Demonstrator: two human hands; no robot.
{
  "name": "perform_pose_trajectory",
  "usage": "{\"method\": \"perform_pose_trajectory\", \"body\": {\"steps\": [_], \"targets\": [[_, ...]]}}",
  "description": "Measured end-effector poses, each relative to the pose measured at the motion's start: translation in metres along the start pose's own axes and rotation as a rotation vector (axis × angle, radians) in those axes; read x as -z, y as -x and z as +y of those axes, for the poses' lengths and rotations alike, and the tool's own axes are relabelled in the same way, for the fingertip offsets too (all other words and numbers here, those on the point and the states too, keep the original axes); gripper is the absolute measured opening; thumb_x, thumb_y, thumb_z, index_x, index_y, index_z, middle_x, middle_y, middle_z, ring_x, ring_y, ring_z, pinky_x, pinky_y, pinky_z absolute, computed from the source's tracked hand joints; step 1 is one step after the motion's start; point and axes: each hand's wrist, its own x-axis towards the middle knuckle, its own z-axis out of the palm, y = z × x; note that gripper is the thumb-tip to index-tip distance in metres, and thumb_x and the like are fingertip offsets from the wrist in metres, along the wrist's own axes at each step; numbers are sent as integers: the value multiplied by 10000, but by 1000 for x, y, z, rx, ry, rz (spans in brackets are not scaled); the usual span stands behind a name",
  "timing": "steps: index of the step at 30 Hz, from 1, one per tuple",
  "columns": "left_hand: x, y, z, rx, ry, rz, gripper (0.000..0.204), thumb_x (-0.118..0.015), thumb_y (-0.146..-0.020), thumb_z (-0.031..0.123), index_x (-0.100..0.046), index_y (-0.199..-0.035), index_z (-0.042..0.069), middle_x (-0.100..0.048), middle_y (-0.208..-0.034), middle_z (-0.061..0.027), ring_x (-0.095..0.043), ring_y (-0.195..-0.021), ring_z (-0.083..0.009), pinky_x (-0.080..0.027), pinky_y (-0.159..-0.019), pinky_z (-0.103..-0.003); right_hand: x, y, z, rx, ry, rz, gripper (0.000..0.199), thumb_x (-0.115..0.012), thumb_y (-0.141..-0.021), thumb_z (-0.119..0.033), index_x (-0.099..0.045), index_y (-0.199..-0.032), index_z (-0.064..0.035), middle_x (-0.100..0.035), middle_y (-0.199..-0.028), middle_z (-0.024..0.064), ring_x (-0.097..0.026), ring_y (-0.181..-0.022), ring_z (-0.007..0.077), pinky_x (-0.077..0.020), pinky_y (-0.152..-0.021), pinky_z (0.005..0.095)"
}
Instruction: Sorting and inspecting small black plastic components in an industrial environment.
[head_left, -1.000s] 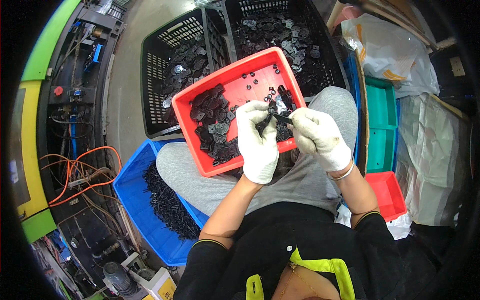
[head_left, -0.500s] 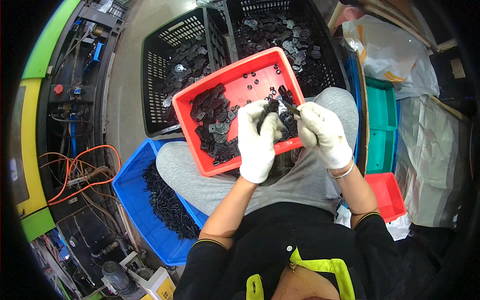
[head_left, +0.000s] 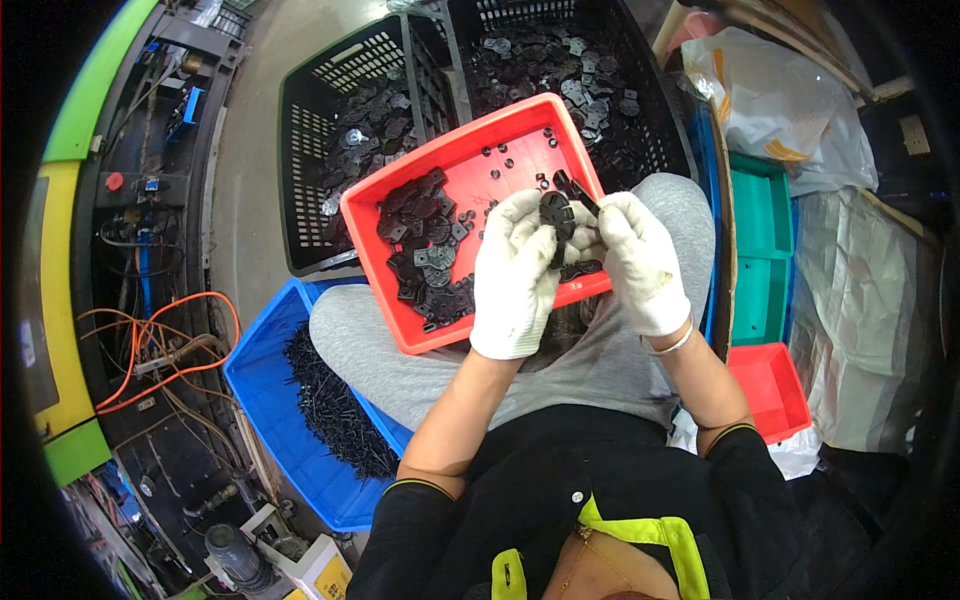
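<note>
Over the red tray (head_left: pixel 375 270) on my lap, both my hands work in white gloves. My left hand (head_left: pixel 512 285) is closed on a black plastic part (head_left: pixel 556 216) with a rounded, slotted end, held upright between thumb and fingers. Just to its right, my right hand (head_left: pixel 643 262) pinches a slim dark tool (head_left: pixel 586 197), which slants up and left past the part; its exact kind is unclear. In the tray's left half lies a pile of flat black plastic parts (head_left: pixel 412 214). Several small black rings (head_left: pixel 508 163) are scattered on the tray's bottom.
Two black slotted crates (head_left: pixel 300 170) with black parts stand beyond the tray. At my left is a blue bin (head_left: pixel 275 440) of thin black pieces, near machinery with an orange hose (head_left: pixel 235 330). Green trays (head_left: pixel 760 215) and a small red bin (head_left: pixel 770 390) stand at right.
My left hand has turned the black part so its rounded face shows. My right hand has shifted slightly, and its slim tool now points more steeply up and left.
</note>
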Motion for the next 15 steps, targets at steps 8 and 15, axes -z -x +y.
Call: {"method": "perform_pose_trajectory", "body": {"steps": [8,15], "targets": [[-2,-3,-1,-53,-98,153,408,-575,-881,34,-398,-1241,-40,-529,-1130,-158,-568,-1017,-238,-512,-881,-367,6,-4,-3,0,-34,37,270,-543,-954,-315,-501,-1050,-66,-633,-1073,119,-593,-840,123,-485,-756,282],[1,-3,-1,-4,-74,206,338,-579,-882,37,-431,-1178,-31,-570,-1061,-142,-608,-931,-233,-526,-838,-370,4,-2,-2,-38,-58,41,244,-559,-946,-298,-509,-1025,-73,-631,-1061,114,-589,-810,119,-461,-684,245]]}}
